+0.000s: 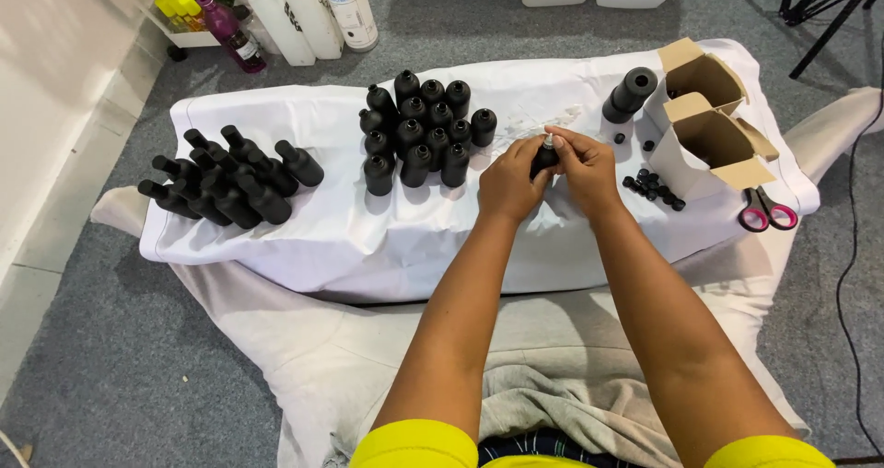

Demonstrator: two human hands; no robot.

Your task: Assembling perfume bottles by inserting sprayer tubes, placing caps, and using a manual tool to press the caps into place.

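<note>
Hands: left hand (506, 184) gripped small black bottle (543, 160) | right hand (585, 166) pinched its pale top | tip: steady bottle upright, press insert squarely | upright bottles (419, 129) stood nearby

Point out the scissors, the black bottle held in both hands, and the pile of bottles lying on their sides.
scissors (766, 214), head view, on the pink handle loops.
black bottle (544, 160), head view, on its body between the hands.
pile of lying bottles (230, 178), head view, on the middle of the heap.
</note>
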